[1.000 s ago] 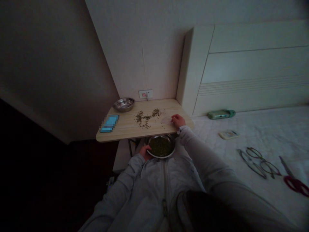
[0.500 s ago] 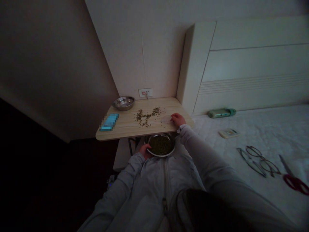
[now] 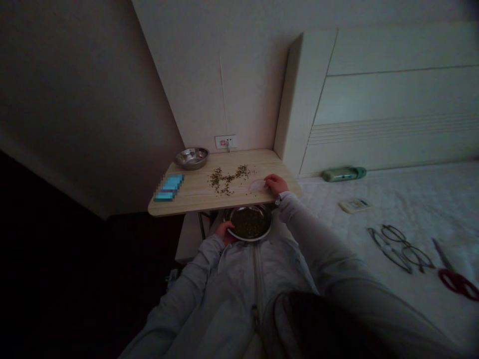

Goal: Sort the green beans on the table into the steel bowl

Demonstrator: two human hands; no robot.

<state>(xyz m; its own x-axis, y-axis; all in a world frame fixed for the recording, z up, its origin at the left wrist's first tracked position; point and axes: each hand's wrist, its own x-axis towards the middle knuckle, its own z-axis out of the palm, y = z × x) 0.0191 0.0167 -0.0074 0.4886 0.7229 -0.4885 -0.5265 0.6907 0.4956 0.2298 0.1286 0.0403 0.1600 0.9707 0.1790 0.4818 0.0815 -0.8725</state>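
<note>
My left hand grips the left rim of a metal bowl on my lap, below the near edge of the wooden table. Small dark-green grains cover the bowl's bottom. Above it on the table, my right hand pinches the right edge of a thin, clear, rounded piece of plastic, whose exact kind I cannot make out. Left of the plastic, loose greenish-brown grains lie scattered, with a few paler bits near their right end.
A second metal bowl stands at the table's back left, behind a phone. A wall socket holds a plug. On the bed to the right lie a green case, a white device, eyeglasses and red-handled scissors.
Almost nothing differs. The view has shifted very slightly; both hands keep their places and their holds.
</note>
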